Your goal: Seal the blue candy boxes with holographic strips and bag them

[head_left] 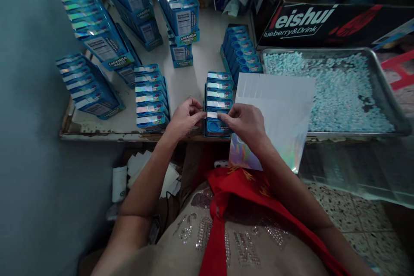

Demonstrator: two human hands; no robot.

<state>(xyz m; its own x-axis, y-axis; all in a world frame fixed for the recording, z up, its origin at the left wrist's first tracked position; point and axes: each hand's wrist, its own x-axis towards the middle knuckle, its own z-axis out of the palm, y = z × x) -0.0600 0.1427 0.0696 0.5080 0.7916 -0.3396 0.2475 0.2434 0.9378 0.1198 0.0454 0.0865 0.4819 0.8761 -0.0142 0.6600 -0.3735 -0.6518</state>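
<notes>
Lying between left and right fingers (224,117): (silvery) strip (212,115)

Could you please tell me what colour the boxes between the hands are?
The boxes are mostly blue, seen best in the head view.

single head-worn camera view, looking forward and steeply down, close above the wearer's shirt (174,246), left hand (186,117) and right hand (248,124) near the middle, tabletop (186,85) across the upper half, grey-blue wall (29,138) along the left edge, speckled floor (349,215) low at right
</notes>
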